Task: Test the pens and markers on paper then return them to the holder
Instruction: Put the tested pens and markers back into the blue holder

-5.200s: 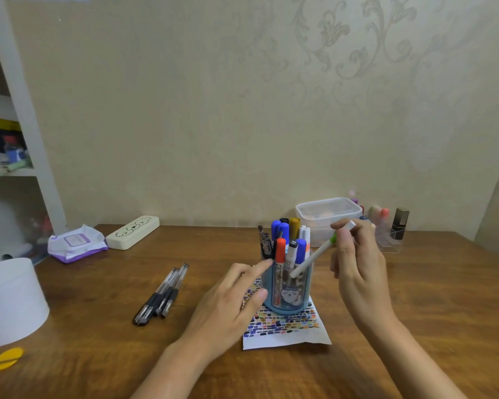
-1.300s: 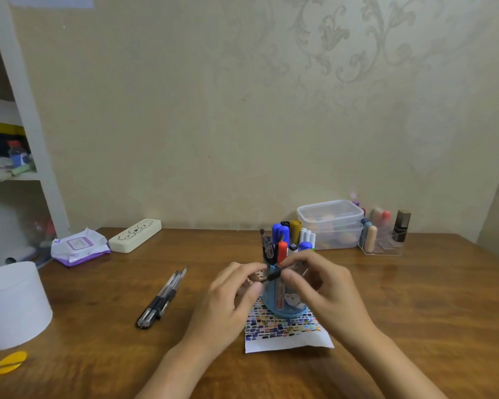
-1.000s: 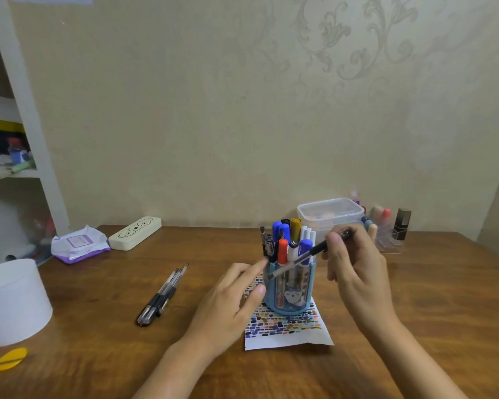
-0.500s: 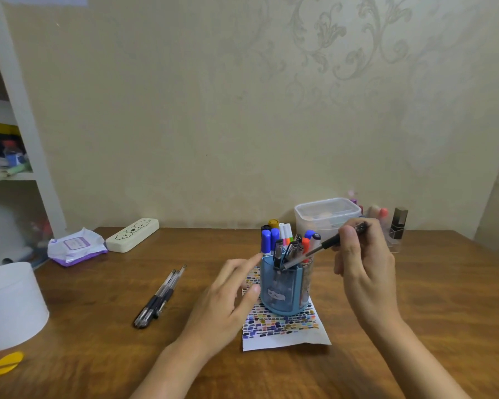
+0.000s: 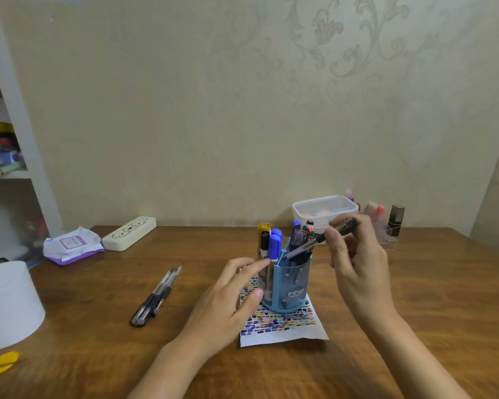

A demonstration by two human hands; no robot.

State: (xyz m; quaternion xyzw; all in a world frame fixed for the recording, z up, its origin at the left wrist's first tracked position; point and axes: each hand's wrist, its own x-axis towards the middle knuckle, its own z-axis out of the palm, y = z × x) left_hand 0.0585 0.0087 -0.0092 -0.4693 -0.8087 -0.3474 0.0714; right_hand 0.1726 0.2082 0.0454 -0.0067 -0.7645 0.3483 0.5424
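A blue pen holder [image 5: 293,286] full of pens and markers stands on a sheet of paper [image 5: 283,331] covered in coloured test strokes. My right hand [image 5: 355,263] pinches a black pen [image 5: 317,240] near its upper end, and the pen slants down with its tip at the holder's rim. My left hand [image 5: 231,298] touches the holder's left side with straight fingers. A loose bundle of black pens [image 5: 156,296] lies on the table to the left.
A white round container [image 5: 7,303] and a yellow object [image 5: 0,362] sit at the far left. A wipes packet [image 5: 71,244] and a cream pencil case [image 5: 128,233] lie at the back left. A clear lidded box [image 5: 324,210] and a cosmetics organiser [image 5: 389,226] stand behind the holder.
My left fingers have turned the holder, so the blue and yellow caps now face left. My right hand has lowered the black pen's tip to the holder's rim.
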